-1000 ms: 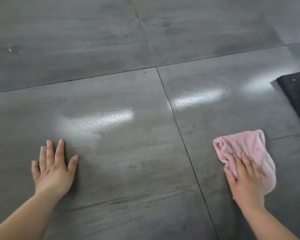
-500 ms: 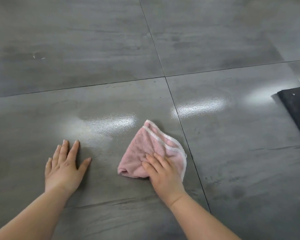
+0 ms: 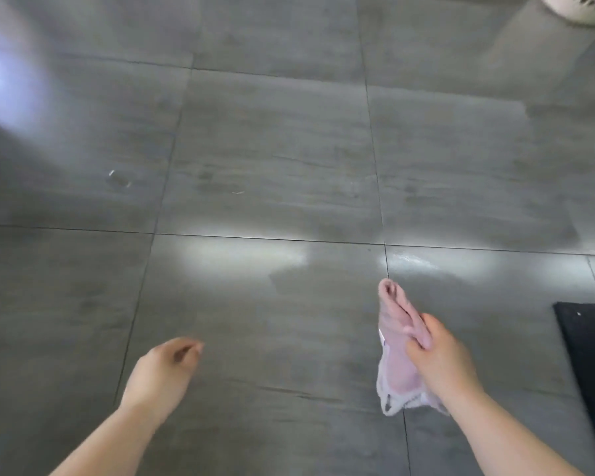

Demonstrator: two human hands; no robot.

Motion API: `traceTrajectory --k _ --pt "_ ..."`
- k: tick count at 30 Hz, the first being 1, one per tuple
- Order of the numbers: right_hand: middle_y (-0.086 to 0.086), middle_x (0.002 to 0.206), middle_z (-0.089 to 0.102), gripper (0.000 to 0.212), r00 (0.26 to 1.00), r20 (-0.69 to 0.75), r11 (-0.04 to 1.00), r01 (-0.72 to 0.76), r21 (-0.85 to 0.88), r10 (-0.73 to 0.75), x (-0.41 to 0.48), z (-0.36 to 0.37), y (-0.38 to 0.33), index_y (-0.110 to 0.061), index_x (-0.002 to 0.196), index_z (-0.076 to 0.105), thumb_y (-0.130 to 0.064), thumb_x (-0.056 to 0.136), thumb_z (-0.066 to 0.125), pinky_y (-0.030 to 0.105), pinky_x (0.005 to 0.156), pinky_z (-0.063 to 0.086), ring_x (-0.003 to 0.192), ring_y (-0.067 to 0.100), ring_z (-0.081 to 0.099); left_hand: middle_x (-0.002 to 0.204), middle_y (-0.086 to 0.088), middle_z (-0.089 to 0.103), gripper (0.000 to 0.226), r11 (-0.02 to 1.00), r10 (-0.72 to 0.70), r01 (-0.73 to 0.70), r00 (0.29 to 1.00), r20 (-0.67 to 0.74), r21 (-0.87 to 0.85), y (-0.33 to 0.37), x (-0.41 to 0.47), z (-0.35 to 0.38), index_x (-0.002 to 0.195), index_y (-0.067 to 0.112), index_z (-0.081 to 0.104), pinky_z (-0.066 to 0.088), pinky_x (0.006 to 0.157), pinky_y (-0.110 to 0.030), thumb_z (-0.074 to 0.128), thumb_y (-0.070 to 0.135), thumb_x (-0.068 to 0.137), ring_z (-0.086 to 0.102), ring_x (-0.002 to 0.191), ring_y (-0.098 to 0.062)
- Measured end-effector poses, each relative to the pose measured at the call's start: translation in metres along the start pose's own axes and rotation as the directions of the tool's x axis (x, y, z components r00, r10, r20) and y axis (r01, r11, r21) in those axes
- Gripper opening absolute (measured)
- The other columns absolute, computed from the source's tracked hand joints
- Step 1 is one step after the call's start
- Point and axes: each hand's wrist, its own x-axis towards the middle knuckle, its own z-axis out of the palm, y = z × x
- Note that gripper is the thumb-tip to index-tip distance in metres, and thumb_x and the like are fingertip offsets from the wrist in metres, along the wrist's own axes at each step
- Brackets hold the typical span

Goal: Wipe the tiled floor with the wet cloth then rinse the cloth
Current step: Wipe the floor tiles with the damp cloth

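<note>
The pink cloth (image 3: 397, 359) with white trim hangs bunched in the air above the grey tiled floor (image 3: 272, 159), at the lower right of the view. My right hand (image 3: 440, 359) grips it around the middle, fingers curled round the fabric. My left hand (image 3: 164, 369) is lifted off the floor at the lower left, fingers loosely curled and holding nothing. Wet, shiny patches show on the tiles just ahead of both hands.
A black mat (image 3: 588, 355) lies on the floor at the right edge. A white perforated basket (image 3: 579, 6) stands at the far top right. Dark grout lines cross the large tiles. A small water mark (image 3: 119, 178) sits on the left tile.
My right hand has lifted the cloth off the floor and moved it right. My left hand has come up off the tile. The view has risen and takes in more floor.
</note>
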Motion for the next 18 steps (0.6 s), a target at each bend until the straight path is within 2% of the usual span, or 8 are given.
traceTrajectory --k 1,3,5,7,11,14,18 --pt "-0.001 0.073 0.058 0.027 0.999 -0.003 0.998 -0.042 0.051 0.042 -0.018 -0.012 -0.023 -0.026 0.076 0.051 -0.002 0.087 0.048 0.015 0.048 0.034 0.065 0.021 0.051 0.1 -0.013 0.07 0.018 0.999 -0.028 0.027 1.0 -0.012 -0.023 0.006 -0.02 -0.03 0.095 0.01 0.07 0.037 0.075 -0.028 0.055 0.015 0.086 0.06 0.1 -0.029" --pt "0.0 0.066 0.054 0.031 0.994 -0.013 0.988 -0.11 0.108 0.112 -0.054 -0.036 -0.067 -0.025 0.069 0.047 0.002 0.084 0.051 0.028 0.056 0.037 0.07 0.028 0.05 0.092 -0.01 0.069 0.015 0.995 -0.073 0.072 0.997 -0.01 -0.071 0.021 -0.061 -0.091 0.084 0.02 0.069 0.035 0.074 -0.027 0.055 0.015 0.086 0.06 0.097 -0.027" --pt "0.011 0.073 0.057 0.021 0.987 0.014 0.977 -0.158 0.145 0.158 -0.089 -0.062 -0.115 -0.015 0.078 0.051 0.006 0.081 0.054 0.035 0.065 0.038 0.076 0.029 0.053 0.082 -0.004 0.066 0.031 0.99 -0.075 0.079 0.996 0.038 -0.116 0.043 -0.101 -0.149 0.066 0.035 0.062 0.037 0.072 -0.025 0.056 0.012 0.085 0.063 0.091 -0.018" --pt "0.013 0.08 0.058 0.02 0.988 0.053 0.976 -0.151 0.156 0.144 -0.12 -0.092 -0.163 -0.013 0.085 0.05 0.005 0.079 0.058 0.033 0.065 0.038 0.076 0.028 0.053 0.075 0.002 0.066 0.046 0.983 -0.071 0.078 0.996 0.052 -0.163 0.065 -0.136 -0.204 0.055 0.044 0.058 0.039 0.067 -0.018 0.058 0.008 0.083 0.065 0.083 -0.005" --pt "0.01 0.074 0.056 0.022 0.992 0.077 0.978 -0.111 0.175 0.099 -0.151 -0.148 -0.233 -0.014 0.076 0.049 0.006 0.081 0.057 0.029 0.052 0.032 0.064 0.024 0.05 0.074 0.014 0.063 0.034 0.969 -0.049 0.052 0.999 0.022 -0.242 0.098 -0.176 -0.277 0.064 0.035 0.056 0.038 0.069 -0.024 0.053 0.01 0.087 0.06 0.089 -0.02" --pt "0.016 0.085 0.06 0.018 0.993 0.057 0.981 -0.107 0.162 0.099 -0.152 -0.172 -0.262 -0.012 0.082 0.051 0.006 0.082 0.055 0.033 0.063 0.035 0.076 0.029 0.053 0.077 0.017 0.062 0.033 0.963 -0.033 0.019 0.998 -0.047 -0.271 0.123 -0.173 -0.316 0.067 0.034 0.055 0.037 0.07 -0.024 0.049 0.01 0.089 0.057 0.089 -0.018" --pt "0.016 0.086 0.058 0.016 0.994 0.006 0.982 -0.112 0.15 0.112 -0.116 -0.181 -0.284 -0.009 0.087 0.05 0.005 0.083 0.05 0.033 0.066 0.036 0.078 0.03 0.053 0.084 0.003 0.062 0.021 0.965 -0.027 -0.007 0.992 -0.126 -0.262 0.161 -0.133 -0.338 0.08 0.026 0.059 0.034 0.076 -0.026 0.047 0.011 0.09 0.053 0.09 -0.018"
